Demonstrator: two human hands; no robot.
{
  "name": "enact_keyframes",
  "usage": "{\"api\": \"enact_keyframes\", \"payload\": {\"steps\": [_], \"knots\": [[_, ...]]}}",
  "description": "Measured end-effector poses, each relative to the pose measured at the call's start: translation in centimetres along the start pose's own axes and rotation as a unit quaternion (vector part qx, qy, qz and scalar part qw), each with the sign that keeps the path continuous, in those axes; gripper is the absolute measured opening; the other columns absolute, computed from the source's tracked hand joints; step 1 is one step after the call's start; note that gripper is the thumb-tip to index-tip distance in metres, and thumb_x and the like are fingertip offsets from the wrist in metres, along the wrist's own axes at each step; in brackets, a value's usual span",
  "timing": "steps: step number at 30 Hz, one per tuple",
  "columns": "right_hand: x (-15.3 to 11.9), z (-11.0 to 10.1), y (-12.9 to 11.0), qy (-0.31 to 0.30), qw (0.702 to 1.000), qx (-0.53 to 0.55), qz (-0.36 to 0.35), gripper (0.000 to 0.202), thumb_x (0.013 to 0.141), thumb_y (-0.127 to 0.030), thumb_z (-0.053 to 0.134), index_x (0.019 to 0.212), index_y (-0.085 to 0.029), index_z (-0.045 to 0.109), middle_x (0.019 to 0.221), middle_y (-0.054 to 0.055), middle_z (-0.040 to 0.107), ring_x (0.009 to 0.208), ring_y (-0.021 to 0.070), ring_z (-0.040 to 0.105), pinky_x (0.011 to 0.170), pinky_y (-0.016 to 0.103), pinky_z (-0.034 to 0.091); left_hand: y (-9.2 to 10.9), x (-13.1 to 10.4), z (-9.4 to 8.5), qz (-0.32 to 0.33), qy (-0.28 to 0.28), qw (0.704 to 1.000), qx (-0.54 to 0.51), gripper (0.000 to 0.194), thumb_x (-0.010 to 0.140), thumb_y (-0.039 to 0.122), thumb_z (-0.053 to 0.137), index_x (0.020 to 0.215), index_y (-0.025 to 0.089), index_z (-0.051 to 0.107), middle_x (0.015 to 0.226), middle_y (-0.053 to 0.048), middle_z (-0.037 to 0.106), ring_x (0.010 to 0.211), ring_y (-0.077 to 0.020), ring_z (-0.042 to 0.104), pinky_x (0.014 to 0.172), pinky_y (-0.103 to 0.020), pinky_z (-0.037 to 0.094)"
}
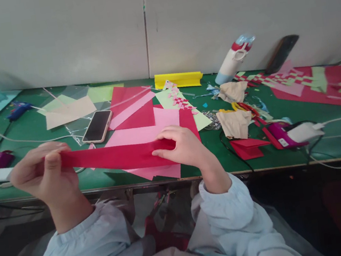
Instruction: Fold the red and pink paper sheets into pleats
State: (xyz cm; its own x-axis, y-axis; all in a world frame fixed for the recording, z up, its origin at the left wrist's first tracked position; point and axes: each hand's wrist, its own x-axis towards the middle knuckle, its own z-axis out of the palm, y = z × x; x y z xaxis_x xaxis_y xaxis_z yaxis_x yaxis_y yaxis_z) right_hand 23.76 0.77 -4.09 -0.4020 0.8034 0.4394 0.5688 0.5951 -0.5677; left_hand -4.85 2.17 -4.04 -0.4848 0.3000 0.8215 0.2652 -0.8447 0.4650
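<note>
A long red paper strip [111,157] is stretched between my two hands above the table's front edge. My left hand [47,172] pinches its left end between thumb and fingers. At the other end, my right hand [181,147] grips the strip with the thumb in front and the fingers curved over the top. Pink paper sheets [145,132] lie beneath the strip, partly hidden by it. Behind them a red sheet [130,112] carries a pale pink strip [132,109].
On the green table [206,152] lie a phone [97,127], purple power sockets [287,134] with cables, scissors [244,108] and a folded red paper [250,147]. A bottle [233,58] and a yellow paper piece [179,79] stand near the wall. A blue glue gun [19,111] lies left.
</note>
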Motion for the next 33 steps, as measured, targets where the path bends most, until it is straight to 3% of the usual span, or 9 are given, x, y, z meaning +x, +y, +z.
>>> {"api": "enact_keyframes", "payload": {"steps": [3,7,14,22,33], "knots": [[0.0,0.1,0.1,0.002,1.0,-0.003,0.005,0.02,0.083,-0.037,0.071,0.087,-0.018,0.07,0.089,0.006,0.073,0.082,0.0191,0.066,0.075,0.032,0.05,0.0,0.0,0.0,-0.004,0.001,1.0,0.015,0.025,0.062,0.037,0.079,0.055,0.019,0.061,0.052,0.003,0.06,0.048,-0.0136,0.055,0.052,-0.03,0.042],[0.0,0.2,0.2,0.0,1.0,0.004,0.007,0.017,0.085,-0.034,0.069,0.081,-0.018,0.07,0.083,0.005,0.072,0.075,0.0167,0.064,0.071,0.03,0.049,-0.1,-0.1,0.0,-0.01,0.01,1.0,0.025,0.02,0.06,0.034,0.076,0.054,0.02,0.063,0.051,0.003,0.06,0.047,-0.014,0.054,0.052,-0.032,0.041],[0.1,0.4,-0.1,0.012,0.999,0.029,-0.013,0.015,0.085,-0.033,0.07,0.091,-0.02,0.071,0.093,0.004,0.074,0.088,0.0179,0.066,0.08,0.03,0.05,-0.2,-0.3,0.2,-0.025,-0.007,1.0,0.016,0.018,0.059,0.033,0.077,0.056,0.02,0.066,0.051,0.002,0.061,0.046,-0.0142,0.054,0.049,-0.031,0.042],[0.3,0.8,0.1,0.025,0.997,0.062,-0.034,0.015,0.09,-0.027,0.063,0.081,-0.019,0.072,0.081,0.003,0.073,0.078,0.016,0.065,0.073,0.029,0.049,-0.2,-0.4,0.2,-0.021,-0.007,1.0,0.002,0.01,0.059,0.027,0.077,0.057,0.02,0.069,0.052,0.001,0.064,0.047,-0.0152,0.056,0.051,-0.032,0.042],[0.4,1.2,-0.1,0.018,0.997,0.058,-0.04,0.016,0.091,-0.026,0.061,0.081,-0.019,0.07,0.082,0.004,0.072,0.08,0.0165,0.063,0.074,0.029,0.048,-0.7,-0.7,0.3,-0.012,-0.034,0.998,-0.048,0.012,0.061,0.023,0.08,0.062,0.015,0.071,0.055,-0.004,0.067,0.049,-0.0166,0.058,0.051,-0.032,0.043]]}}
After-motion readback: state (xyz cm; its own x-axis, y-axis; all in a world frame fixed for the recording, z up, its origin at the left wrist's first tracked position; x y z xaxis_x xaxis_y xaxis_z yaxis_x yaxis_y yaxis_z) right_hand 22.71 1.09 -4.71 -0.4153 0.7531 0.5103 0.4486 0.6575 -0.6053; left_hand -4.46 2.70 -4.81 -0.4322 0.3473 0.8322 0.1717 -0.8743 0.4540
